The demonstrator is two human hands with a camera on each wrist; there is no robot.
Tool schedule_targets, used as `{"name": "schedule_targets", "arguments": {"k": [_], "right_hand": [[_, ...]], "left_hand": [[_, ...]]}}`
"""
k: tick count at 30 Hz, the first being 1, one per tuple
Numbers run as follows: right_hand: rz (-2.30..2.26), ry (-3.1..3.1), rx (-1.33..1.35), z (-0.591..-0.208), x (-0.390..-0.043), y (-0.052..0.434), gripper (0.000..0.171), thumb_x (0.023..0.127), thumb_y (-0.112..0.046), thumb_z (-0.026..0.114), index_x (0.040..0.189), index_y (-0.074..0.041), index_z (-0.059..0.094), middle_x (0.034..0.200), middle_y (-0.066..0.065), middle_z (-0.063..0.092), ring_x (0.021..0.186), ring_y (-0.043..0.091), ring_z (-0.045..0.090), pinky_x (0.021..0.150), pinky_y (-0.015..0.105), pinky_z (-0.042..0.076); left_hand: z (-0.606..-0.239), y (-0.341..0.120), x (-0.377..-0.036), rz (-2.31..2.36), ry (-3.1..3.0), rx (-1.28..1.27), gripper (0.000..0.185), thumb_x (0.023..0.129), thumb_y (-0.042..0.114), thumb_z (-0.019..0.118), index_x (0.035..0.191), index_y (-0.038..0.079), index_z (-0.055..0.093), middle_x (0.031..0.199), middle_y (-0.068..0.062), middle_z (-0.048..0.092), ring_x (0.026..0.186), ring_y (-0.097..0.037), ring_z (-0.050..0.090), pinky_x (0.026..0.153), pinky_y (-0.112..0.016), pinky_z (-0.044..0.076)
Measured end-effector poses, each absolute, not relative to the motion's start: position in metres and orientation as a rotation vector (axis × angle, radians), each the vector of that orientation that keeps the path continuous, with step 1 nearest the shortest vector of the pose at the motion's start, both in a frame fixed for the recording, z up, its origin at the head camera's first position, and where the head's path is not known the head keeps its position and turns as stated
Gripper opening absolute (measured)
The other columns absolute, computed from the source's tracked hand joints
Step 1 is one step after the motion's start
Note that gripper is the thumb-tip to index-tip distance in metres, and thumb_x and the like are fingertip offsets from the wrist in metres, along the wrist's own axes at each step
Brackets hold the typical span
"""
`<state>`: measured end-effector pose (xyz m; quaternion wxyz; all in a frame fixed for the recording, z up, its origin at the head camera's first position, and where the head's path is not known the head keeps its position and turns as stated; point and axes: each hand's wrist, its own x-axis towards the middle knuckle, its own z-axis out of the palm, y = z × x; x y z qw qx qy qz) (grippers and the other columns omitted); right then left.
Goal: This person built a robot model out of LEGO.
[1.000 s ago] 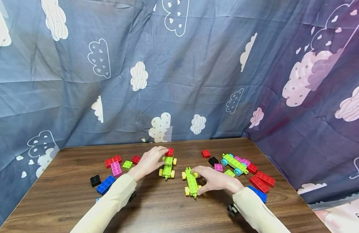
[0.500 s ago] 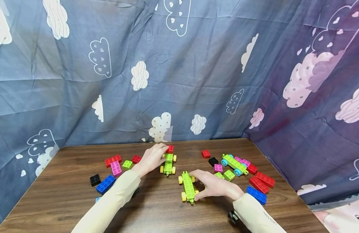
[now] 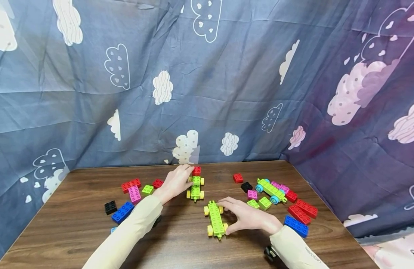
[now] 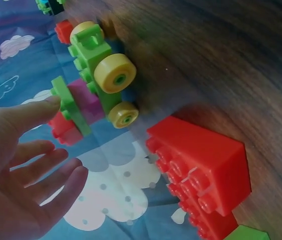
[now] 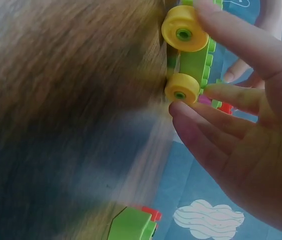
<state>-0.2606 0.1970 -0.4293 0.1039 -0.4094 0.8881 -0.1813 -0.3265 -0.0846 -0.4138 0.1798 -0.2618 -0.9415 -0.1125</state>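
Observation:
A toy car (image 3: 195, 188) stands toward the back of the table, a green wheeled base with yellow wheels. The left wrist view shows a pink brick (image 4: 86, 100), a green brick (image 4: 70, 106) and a red brick (image 4: 65, 131) stacked on it. My left hand (image 3: 176, 182) is at its left side, thumb against the green brick, other fingers loosely extended. Nearer me stands a second green toy car base (image 3: 215, 219) with yellow wheels and no bricks on it. My right hand (image 3: 250, 216) spans its right side, thumb and fingertips by the wheels, palm away from it.
Loose bricks lie on the left, among them a blue brick (image 3: 123, 212) and a black brick (image 3: 110, 207). On the right are a green base with blue wheels (image 3: 271, 190), red bricks (image 3: 298, 213) and a blue brick (image 3: 296, 225). A cloud-print curtain (image 3: 139, 123) hangs behind the table.
The bare green base has shifted left and toward me, and a gap has opened between it and my right palm. The stacked car has moved slightly farther back with my left hand.

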Motion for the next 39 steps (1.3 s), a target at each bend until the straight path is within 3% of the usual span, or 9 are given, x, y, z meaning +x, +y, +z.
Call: {"name": "schedule_targets", "arguments": {"k": [9, 16, 22, 32, 39], "right_hand": [[-0.545, 2.613, -1.224, -0.429, -0.261, 0.195, 0.078, 0.082, -0.042, 0.079, 0.142, -0.004, 0.047, 0.136, 0.011, 0.055, 0.114, 0.024, 0.058, 0.098, 0.036, 0.05], [-0.544, 2.619, -1.211, -0.43, -0.259, 0.191, 0.078, 0.082, -0.044, 0.078, 0.142, -0.004, 0.047, 0.139, 0.009, 0.054, 0.122, 0.025, 0.057, 0.101, 0.038, 0.05], [-0.539, 2.632, -1.235, -0.434, -0.259, 0.185, 0.079, 0.083, -0.048, 0.076, 0.143, -0.007, 0.047, 0.139, 0.006, 0.054, 0.127, 0.023, 0.056, 0.104, 0.039, 0.049], [-0.522, 2.651, -1.2, -0.438, -0.256, 0.175, 0.081, 0.082, -0.055, 0.074, 0.145, -0.012, 0.046, 0.14, 0.0, 0.053, 0.127, 0.016, 0.054, 0.104, 0.038, 0.049], [-0.519, 2.667, -1.191, -0.438, -0.253, 0.166, 0.081, 0.082, -0.055, 0.074, 0.145, -0.013, 0.046, 0.141, 0.001, 0.053, 0.127, 0.016, 0.055, 0.104, 0.039, 0.049]], "left_hand": [[-0.403, -0.089, -0.296, -0.366, -2.63, -0.772, 0.048, 0.084, 0.025, 0.08, 0.123, 0.002, 0.066, 0.119, -0.011, 0.066, 0.106, -0.025, 0.063, 0.075, -0.04, 0.059], [-0.41, -0.086, -0.271, -0.361, -2.669, -0.917, 0.047, 0.085, 0.032, 0.077, 0.12, 0.002, 0.067, 0.115, -0.011, 0.068, 0.103, -0.025, 0.065, 0.082, -0.04, 0.058], [-0.419, -0.085, -0.251, -0.338, -2.738, -1.041, 0.047, 0.087, 0.036, 0.074, 0.12, 0.003, 0.067, 0.114, -0.01, 0.068, 0.103, -0.024, 0.065, 0.078, -0.039, 0.059], [-0.431, -0.091, -0.235, -0.371, -2.833, -1.093, 0.062, 0.086, 0.045, 0.073, 0.13, 0.003, 0.062, 0.126, -0.011, 0.064, 0.112, -0.025, 0.062, 0.079, -0.04, 0.058], [-0.435, -0.093, -0.23, -0.327, -2.81, -1.123, 0.065, 0.083, 0.048, 0.075, 0.128, 0.003, 0.063, 0.123, -0.008, 0.064, 0.105, -0.022, 0.061, 0.073, -0.035, 0.057]]}}
